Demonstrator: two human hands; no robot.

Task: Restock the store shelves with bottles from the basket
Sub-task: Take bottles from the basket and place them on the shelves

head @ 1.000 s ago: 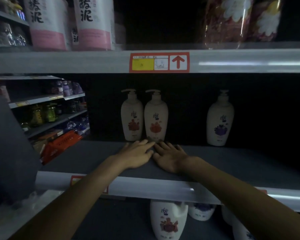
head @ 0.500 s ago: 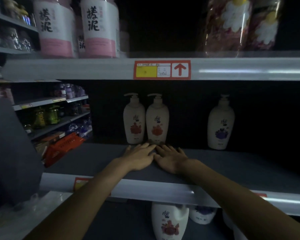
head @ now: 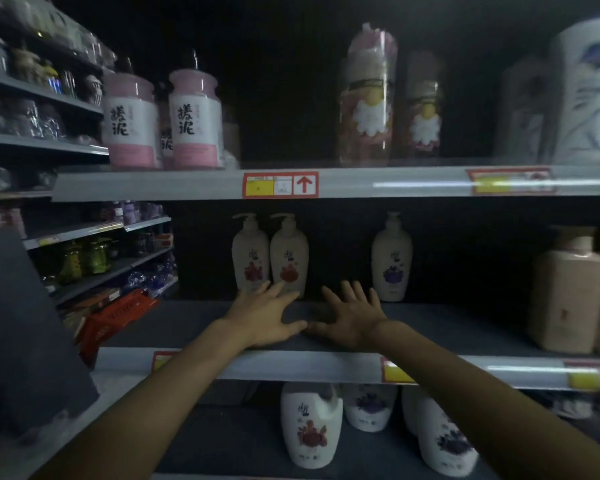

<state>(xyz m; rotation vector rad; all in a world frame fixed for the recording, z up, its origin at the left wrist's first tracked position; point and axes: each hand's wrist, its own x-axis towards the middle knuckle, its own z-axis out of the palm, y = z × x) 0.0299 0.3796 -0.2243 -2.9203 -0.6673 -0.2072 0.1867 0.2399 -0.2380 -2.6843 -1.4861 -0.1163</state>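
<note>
Two white pump bottles, one with a red flower (head: 250, 254) and one with an orange flower (head: 289, 255), stand side by side at the back of the middle shelf (head: 430, 332). A third white pump bottle with a purple flower (head: 391, 258) stands apart to their right. My left hand (head: 264, 318) is spread with straight fingers just in front of the two bottles. My right hand (head: 351, 317) is spread the same way between the pair and the purple one. Both hands hold nothing, thumbs nearly touching. No basket is in view.
Pink-capped jars (head: 194, 123) and flowered bottles (head: 369, 102) fill the upper shelf. Peach square bottles (head: 568, 292) stand at the middle shelf's right. More white bottles (head: 310, 424) sit on the shelf below. A red crate (head: 118, 315) lies on the left aisle shelving.
My hands lay flat together on the shelf; now they are lifted, spread apart and reaching further back toward the bottles. The view has tilted upward.
</note>
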